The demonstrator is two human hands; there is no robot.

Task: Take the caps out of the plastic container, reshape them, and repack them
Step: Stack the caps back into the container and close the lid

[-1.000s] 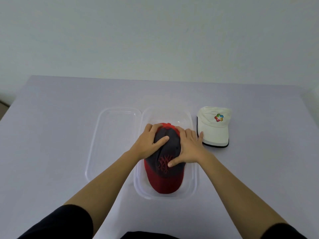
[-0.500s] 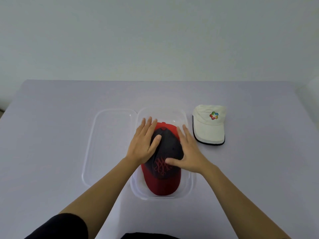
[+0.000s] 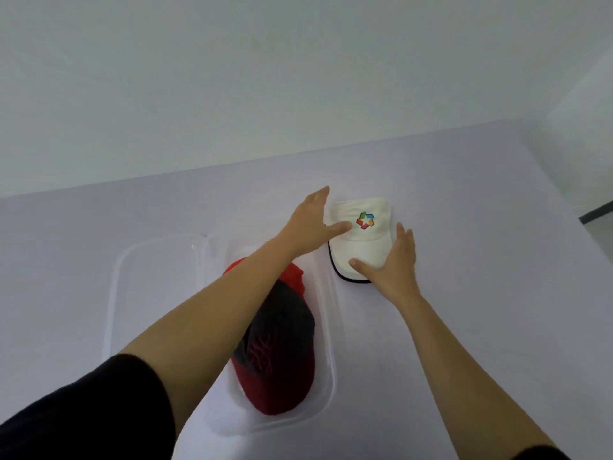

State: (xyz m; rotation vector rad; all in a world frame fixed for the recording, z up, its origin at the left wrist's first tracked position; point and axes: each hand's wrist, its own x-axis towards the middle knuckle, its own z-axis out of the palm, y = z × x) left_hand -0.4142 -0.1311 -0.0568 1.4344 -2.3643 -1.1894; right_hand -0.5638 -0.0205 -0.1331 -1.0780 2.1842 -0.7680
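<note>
Both hands (image 3: 351, 244) flank the soft white cap (image 3: 361, 242) (dark-edged brim).

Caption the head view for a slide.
Both hands, left hand and right hand, reach the white cap beside the container holding the red cap.

red cap (image 3: 278, 353) in container (image 3: 326, 327), white cap (image 3: 361, 240) beside
</note>
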